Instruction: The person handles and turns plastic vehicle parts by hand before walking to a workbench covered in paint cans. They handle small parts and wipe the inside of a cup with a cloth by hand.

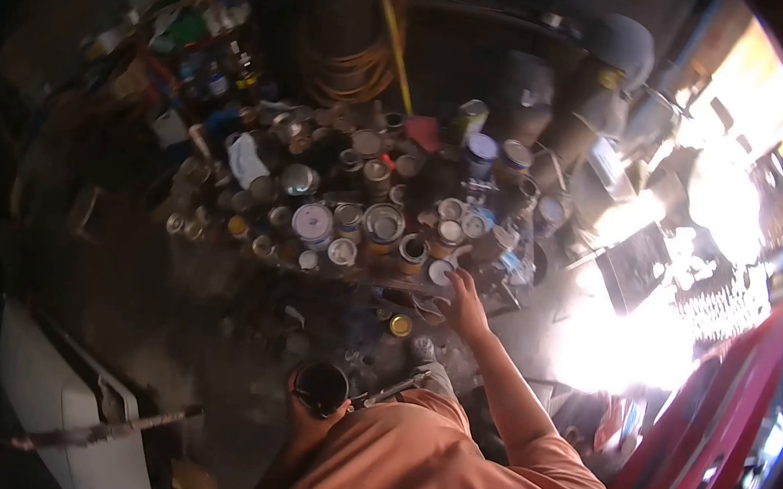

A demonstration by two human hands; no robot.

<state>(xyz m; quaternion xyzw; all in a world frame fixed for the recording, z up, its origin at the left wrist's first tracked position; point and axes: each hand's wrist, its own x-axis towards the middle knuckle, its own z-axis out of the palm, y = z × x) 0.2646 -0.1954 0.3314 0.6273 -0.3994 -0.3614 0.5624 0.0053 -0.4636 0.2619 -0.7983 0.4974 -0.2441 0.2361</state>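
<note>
In my left hand (302, 413), low in front of my body, is a round container (322, 381) with a dark inside. The fingers wrap around its side. My right hand (463, 306) reaches out to the front edge of a cluttered workbench (366, 266), fingers apart. Just beyond its fingertips sits a round white lid or can top (442, 272); whether they touch it I cannot tell. Close by stand an open can (413, 248) and a small white-topped can (343, 252). A thin metallic piece (401, 387) lies near my waist, partly blurred.
Many cans and jars crowd the bench, among them a large lilac-lidded can (312, 224). A yellow-gold lid (401, 325) is below the bench edge. A white panel (47, 391) stands at left, a red car body (712, 436) at right. Glare washes out the right side.
</note>
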